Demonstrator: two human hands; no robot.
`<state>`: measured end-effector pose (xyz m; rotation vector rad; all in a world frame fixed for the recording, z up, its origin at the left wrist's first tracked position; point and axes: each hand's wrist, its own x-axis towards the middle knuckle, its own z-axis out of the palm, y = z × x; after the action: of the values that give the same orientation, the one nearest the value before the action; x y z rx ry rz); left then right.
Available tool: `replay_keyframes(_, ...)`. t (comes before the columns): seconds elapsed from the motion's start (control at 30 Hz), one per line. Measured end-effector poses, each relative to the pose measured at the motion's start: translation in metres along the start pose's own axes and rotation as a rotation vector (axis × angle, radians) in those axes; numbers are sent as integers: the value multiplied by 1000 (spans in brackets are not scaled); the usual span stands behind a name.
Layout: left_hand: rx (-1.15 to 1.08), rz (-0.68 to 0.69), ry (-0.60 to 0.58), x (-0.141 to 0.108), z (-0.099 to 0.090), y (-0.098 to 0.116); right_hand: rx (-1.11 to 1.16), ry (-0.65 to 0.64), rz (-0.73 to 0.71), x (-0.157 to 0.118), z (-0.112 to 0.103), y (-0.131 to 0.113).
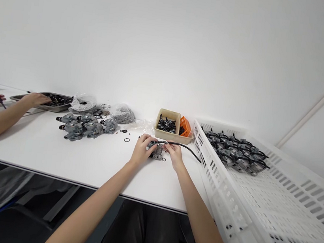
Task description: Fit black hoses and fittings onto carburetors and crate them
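Observation:
A grey metal part (158, 152) rests on the white table between my hands. My left hand (143, 149) is closed round its left side. From the part's top a thin black hose (187, 146) runs right and curves down toward the white crate. My right hand (173, 153) pinches this hose near the part, thumb and fingers together. A small black ring (163, 159) lies just right of the part, and a larger black ring (127, 140) lies left of my left hand.
Several metal parts (85, 126) and bagged pieces (123, 114) are at left, near a person's hands (36, 99) and a tray (58, 107). Behind my hands stands a beige bin (174, 137) with an orange basket (186, 128). A white crate (222, 185) with hosed parts borders the right.

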<state>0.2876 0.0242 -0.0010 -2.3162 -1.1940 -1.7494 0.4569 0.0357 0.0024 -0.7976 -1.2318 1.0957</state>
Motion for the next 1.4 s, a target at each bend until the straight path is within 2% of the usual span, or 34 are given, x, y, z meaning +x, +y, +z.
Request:
replay_keyframes(0.53,22,4,-11,0,1,1,28,-41,-2,-1,4,-2)
replay_keyframes(0.87,3,-9,-6,0,-2,3,5,20,9,2,0,2)
replay_keyframes(1.4,45,-23,-24,-2,1,1,6,-23,-11,1,2,1)
